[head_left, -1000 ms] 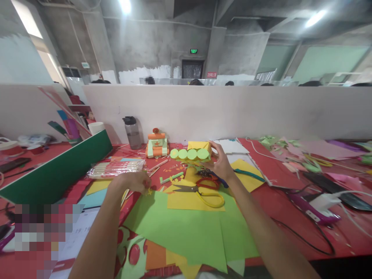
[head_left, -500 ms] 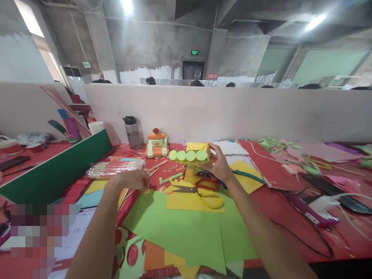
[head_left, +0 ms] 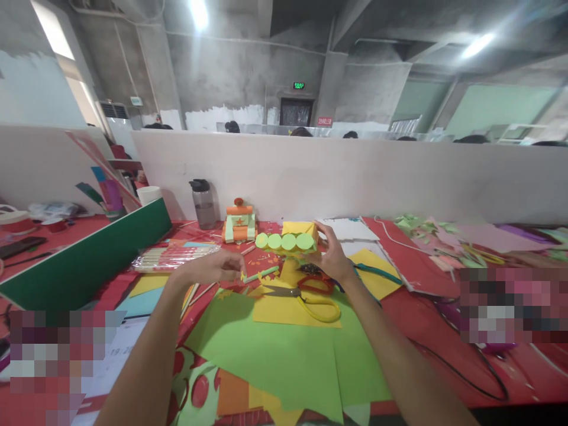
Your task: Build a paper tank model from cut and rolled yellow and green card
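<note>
My right hand grips a yellow paper model by its right end, holding it above the table. A row of light green discs lines the side facing me. My left hand is pinched, with a small yellow paper piece, apparently a star, at its fingertips. Just past those fingers lies a thin green paper roll. Small yellow stars rest below my left hand. Yellow-handled scissors lie on yellow paper, over large green sheets. Red-handled scissors sit partly hidden below the model.
Behind stand a finished-looking orange and green paper model and a grey bottle. A green board and bagged sticks are left. Teal-handled scissors lie right. A white partition closes off the back.
My left hand has moved right and slightly up from beside the yellow stars, with a small yellow piece now at its fingertips. The model in my right hand has barely shifted.
</note>
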Tool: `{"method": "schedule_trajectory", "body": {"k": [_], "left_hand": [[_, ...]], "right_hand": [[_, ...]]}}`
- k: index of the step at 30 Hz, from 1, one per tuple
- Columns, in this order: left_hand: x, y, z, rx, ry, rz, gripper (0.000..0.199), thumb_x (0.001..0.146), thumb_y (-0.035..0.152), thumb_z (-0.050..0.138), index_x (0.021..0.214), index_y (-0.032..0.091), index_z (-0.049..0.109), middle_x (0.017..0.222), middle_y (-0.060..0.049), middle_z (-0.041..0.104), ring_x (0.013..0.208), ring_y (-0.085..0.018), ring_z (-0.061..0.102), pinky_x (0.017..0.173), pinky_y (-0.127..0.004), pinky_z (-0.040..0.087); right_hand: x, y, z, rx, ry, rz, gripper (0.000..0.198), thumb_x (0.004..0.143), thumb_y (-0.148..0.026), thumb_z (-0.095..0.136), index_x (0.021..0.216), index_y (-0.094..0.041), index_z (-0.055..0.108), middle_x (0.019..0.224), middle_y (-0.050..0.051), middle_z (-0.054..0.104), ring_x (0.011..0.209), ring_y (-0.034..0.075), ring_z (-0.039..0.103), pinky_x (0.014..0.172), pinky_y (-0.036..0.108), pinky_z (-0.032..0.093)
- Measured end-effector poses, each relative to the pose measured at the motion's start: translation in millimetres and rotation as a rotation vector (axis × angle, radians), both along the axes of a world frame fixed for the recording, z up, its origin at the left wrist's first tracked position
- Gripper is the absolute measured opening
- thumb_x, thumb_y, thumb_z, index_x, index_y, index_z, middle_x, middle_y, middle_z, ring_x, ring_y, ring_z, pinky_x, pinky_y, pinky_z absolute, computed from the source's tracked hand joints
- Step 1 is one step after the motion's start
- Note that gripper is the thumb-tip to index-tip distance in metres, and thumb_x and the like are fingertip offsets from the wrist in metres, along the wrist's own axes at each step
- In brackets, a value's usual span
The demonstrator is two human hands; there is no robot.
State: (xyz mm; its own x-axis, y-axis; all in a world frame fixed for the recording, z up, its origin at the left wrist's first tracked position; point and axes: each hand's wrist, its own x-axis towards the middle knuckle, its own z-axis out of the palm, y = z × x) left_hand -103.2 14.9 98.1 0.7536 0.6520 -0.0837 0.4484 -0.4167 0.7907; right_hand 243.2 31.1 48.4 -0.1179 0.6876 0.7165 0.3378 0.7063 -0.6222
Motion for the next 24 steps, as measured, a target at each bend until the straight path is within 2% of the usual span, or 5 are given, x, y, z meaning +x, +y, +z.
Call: {"method": "schedule_trajectory", "body": {"k": [4, 10, 17, 20, 24], "left_hand": [[2.0, -1.0, 1.1, 0.011, -0.055, 0.006, 0.018, 0.088, 0.038, 0.059, 0.089, 0.019, 0.059, 0.08, -0.001, 0.067, 0.07, -0.014, 0.057, 0.064, -0.023, 0.043], [6.3, -5.0, 4.9, 0.058, -0.134, 0.044, 0.021, 0.091, 0.041, 0.055, 0.087, 0.02, 0.057, 0.074, 0.001, 0.061, 0.067, -0.013, 0.054, 0.061, -0.023, 0.041], [6.1, 0.8, 3.0, 0.22, -0.261, 0.208, 0.031, 0.093, 0.047, 0.049, 0.08, 0.019, 0.053, 0.071, 0.001, 0.056, 0.063, -0.012, 0.051, 0.062, -0.025, 0.044], [5.1, 8.4, -0.1, 0.342, -0.257, 0.349, 0.032, 0.092, 0.048, 0.05, 0.079, 0.019, 0.054, 0.068, 0.002, 0.053, 0.06, -0.012, 0.05, 0.056, -0.024, 0.043], [8.2, 10.1, 0.8, 0.379, -0.225, 0.474, 0.033, 0.087, 0.051, 0.054, 0.084, 0.018, 0.059, 0.076, 0.0, 0.059, 0.063, -0.014, 0.054, 0.049, -0.022, 0.044]], "right_hand": [[-3.5, 1.0, -2.5, 0.014, 0.02, -0.001, 0.087, 0.068, -0.052, 0.085, 0.141, -0.027, 0.045, 0.142, 0.013, 0.044, 0.134, 0.033, 0.046, 0.11, 0.048, 0.046], [-11.1, 2.2, -9.0, 0.02, -0.015, -0.016, 0.087, 0.07, -0.05, 0.084, 0.143, -0.03, 0.041, 0.142, 0.012, 0.044, 0.133, 0.033, 0.047, 0.111, 0.049, 0.044], [-28.9, 3.2, -13.7, 0.051, -0.102, -0.011, 0.086, 0.07, -0.05, 0.084, 0.143, -0.03, 0.042, 0.141, 0.012, 0.046, 0.134, 0.034, 0.045, 0.114, 0.05, 0.039], [-35.0, 6.9, -17.3, 0.034, -0.105, 0.026, 0.086, 0.071, -0.049, 0.084, 0.143, -0.029, 0.042, 0.141, 0.012, 0.047, 0.134, 0.033, 0.046, 0.115, 0.049, 0.037], [-39.9, 12.8, -23.0, -0.018, -0.075, 0.072, 0.089, 0.069, -0.047, 0.085, 0.143, -0.029, 0.041, 0.142, 0.012, 0.048, 0.135, 0.033, 0.046, 0.115, 0.049, 0.037]]}}
